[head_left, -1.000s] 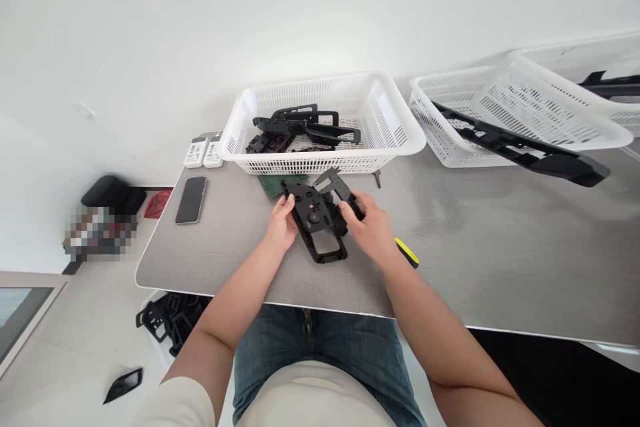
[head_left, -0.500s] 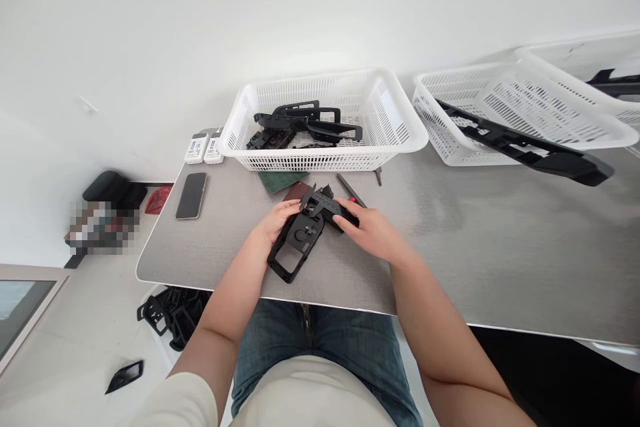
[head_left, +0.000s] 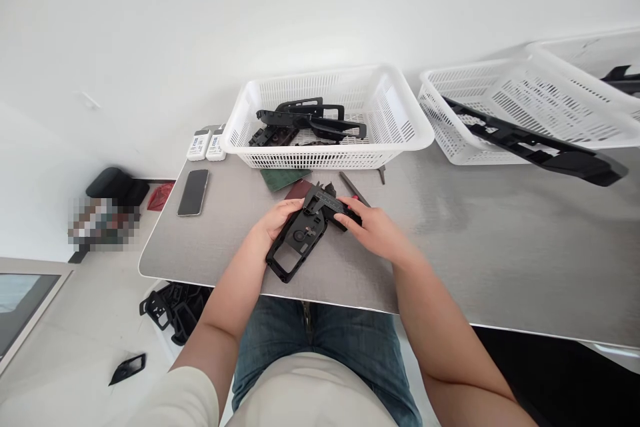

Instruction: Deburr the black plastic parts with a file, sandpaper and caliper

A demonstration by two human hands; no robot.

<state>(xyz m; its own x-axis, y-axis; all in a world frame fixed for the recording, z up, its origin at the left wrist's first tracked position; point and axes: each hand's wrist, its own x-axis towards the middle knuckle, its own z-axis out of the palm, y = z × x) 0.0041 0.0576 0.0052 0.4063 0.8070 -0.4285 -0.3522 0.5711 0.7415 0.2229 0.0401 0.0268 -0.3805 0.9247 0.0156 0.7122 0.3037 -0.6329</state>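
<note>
My left hand (head_left: 281, 218) is closed on the left edge of a black plastic frame part (head_left: 299, 236), which has a large rectangular opening at its near end. A black caliper (head_left: 327, 203) with a marked scale is held in my right hand (head_left: 373, 228), thumb and fingers around its beam. The caliper's jaws lie against the far end of the part; whether they grip it I cannot tell. Beneath and beside them are a dark red sheet (head_left: 298, 189) and a green sheet (head_left: 283, 179). A dark thin rod-like tool (head_left: 350, 184) lies just beyond my right fingers.
At the back stands a white basket (head_left: 327, 159) with several black parts. Right of it, another white basket (head_left: 467, 155) has a long black part (head_left: 543, 143) sticking out. On the left are a phone (head_left: 193, 193) and two white boxes (head_left: 207, 145). More black parts (head_left: 175, 307) sit below the table edge.
The caliper and the black part have turned and shifted very slightly, both still held. The whole view has moved a little; nothing was let go.
</note>
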